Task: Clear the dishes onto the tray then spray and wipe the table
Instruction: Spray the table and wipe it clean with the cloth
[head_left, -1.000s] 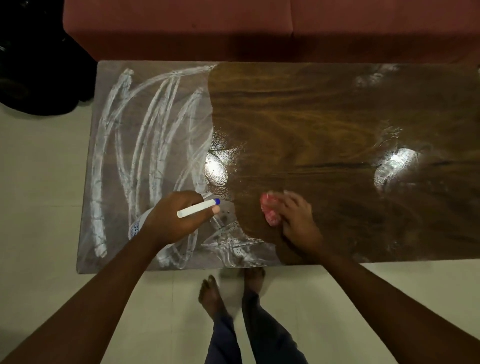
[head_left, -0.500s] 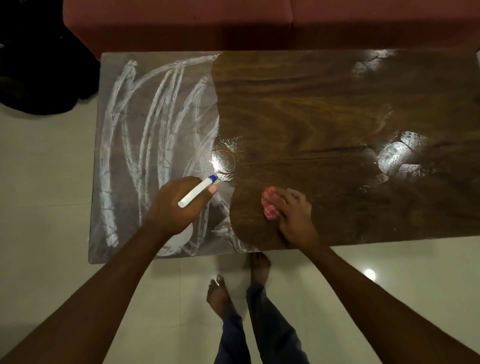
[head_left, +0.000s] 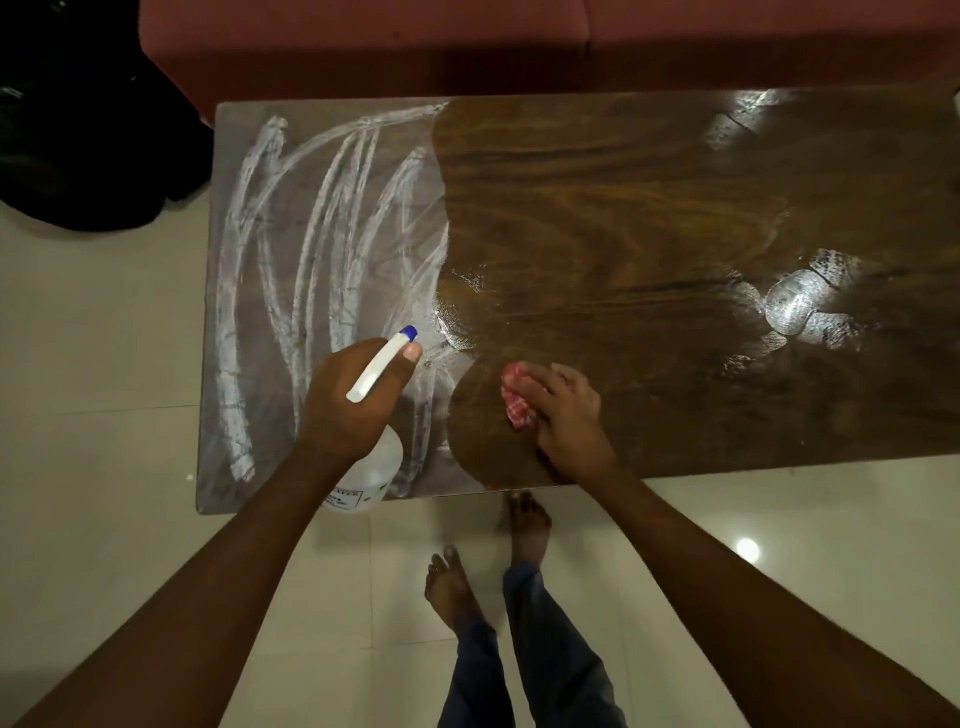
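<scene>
A: While the person stands at the near edge of the table (head_left: 649, 208), what does each hand hold?
B: The left hand (head_left: 348, 405) grips the neck of the bottle (head_left: 374, 470), fingers curled round it, with one fingertip beside the blue nozzle. The bottle is tilted over the near left part of the table, and its nozzle points away from the person.
A: And the right hand (head_left: 569, 415)?
B: It holds a red checked cloth (head_left: 517, 402) down on the wood near the front edge. The fingers are bent over it, so only its left part shows.
A: How does the table look?
B: The left part has white streaks in long curves. The rest is dark glossy wood with bright glare patches at the right.
A: What is around it?
B: A red sofa (head_left: 467, 41) is behind the far edge, and two bare feet (head_left: 527, 525) stand on the pale floor (head_left: 104, 415)
</scene>
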